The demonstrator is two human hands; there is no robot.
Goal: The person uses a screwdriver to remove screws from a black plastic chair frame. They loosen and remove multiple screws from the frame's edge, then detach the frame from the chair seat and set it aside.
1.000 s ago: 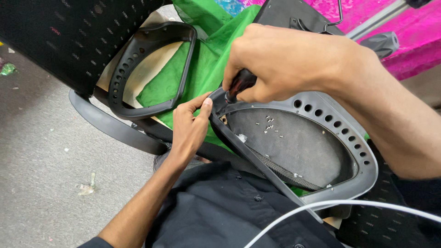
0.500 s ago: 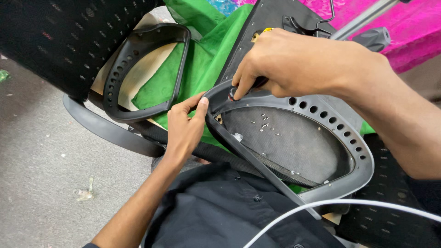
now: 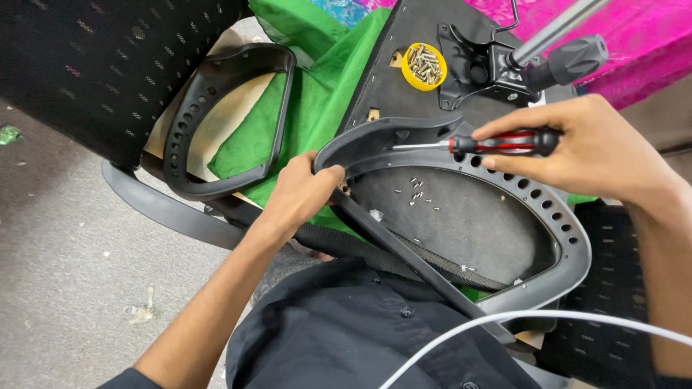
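At far left a black mesh chair back (image 3: 108, 65) lies over the grey floor (image 3: 58, 238), and beside it a spare black armrest (image 3: 216, 115) rests on green cloth (image 3: 317, 101). Next comes the left hand (image 3: 303, 191), its fingers closed over the near corner of the grey armrest (image 3: 548, 216), a perforated loop whose long axis runs from that corner down and to the right. Inside the loop, small loose screws (image 3: 417, 193) lie on the dark seat underside (image 3: 461, 230). A screwdriver (image 3: 476, 144) lies almost level across the loop's upper rim, its tip pointing left toward the corner just beyond the left hand, its red-and-black handle to the right. The right hand (image 3: 584, 151) wraps its fingers around that handle, so it is the hand nearer the tool, the left nearer the tip. Above, a round yellow cup of screws (image 3: 424, 66) sits on the black seat plate (image 3: 404, 86), left of a black knob (image 3: 569, 59); pink cloth (image 3: 649, 43) fills the top right. No labels or signs show.
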